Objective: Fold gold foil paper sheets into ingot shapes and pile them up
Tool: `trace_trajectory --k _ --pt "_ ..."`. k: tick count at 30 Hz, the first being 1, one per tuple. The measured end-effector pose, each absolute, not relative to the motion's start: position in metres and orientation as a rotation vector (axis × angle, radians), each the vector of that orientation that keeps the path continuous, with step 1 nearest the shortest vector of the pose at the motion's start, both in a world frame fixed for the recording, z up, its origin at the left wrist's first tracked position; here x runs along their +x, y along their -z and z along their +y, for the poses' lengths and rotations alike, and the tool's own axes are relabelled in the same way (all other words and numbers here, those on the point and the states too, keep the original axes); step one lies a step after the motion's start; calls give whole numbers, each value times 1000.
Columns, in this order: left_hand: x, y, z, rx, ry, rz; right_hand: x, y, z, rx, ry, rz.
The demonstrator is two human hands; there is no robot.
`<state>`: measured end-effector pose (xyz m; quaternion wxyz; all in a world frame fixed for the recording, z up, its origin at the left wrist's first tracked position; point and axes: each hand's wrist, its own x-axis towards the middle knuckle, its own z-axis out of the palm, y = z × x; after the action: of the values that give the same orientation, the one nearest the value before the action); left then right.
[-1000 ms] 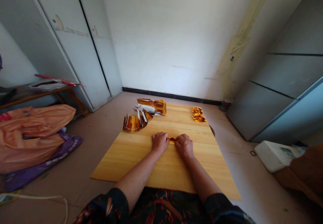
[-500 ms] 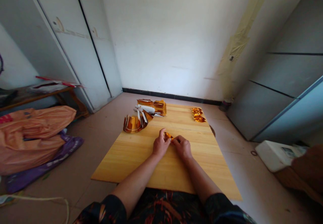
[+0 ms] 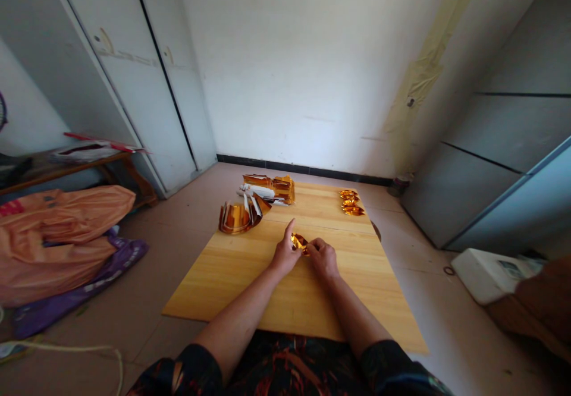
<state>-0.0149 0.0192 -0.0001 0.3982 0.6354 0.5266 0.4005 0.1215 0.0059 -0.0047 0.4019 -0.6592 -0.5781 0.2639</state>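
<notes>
Between my hands, over the middle of the wooden board (image 3: 250, 277), is a shiny gold foil paper piece (image 3: 299, 242), partly folded. My left hand (image 3: 286, 254) pinches its near left side, with the index finger pointing up and away from it. At the right end, the fingertips of my right hand (image 3: 323, 257) are closed on the same foil; the fingers hide part of it. Several folded gold foil pieces (image 3: 352, 207) lie grouped at the board's far right. A curved stack of gold foil sheets (image 3: 235, 218) sits at the left.
Behind the curved stack lies another pile of gold foil sheets (image 3: 283, 189) with a white roll-like part. An orange bag (image 3: 66, 235) and a purple bag (image 3: 80, 289) are on the floor at left. A white box (image 3: 484, 274) stands at right.
The foil between my hands now looks wider and more opened out. My left index finger has lifted and straightened. Both hands stay at about the same spot.
</notes>
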Motion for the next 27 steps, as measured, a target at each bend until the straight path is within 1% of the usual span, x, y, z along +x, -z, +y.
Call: trace_trajectory --k 7,19,27 --pt "-15 -11 17 1635 -994 1337 122 8 8 -1666 -618 -1474" --pt "-17 -3 17 1686 -1007 1361 122 6 7 -1679 -637 -1506" --pt "-21 -3 18 1721 -997 1348 126 2 6 -1602 -672 -1474"
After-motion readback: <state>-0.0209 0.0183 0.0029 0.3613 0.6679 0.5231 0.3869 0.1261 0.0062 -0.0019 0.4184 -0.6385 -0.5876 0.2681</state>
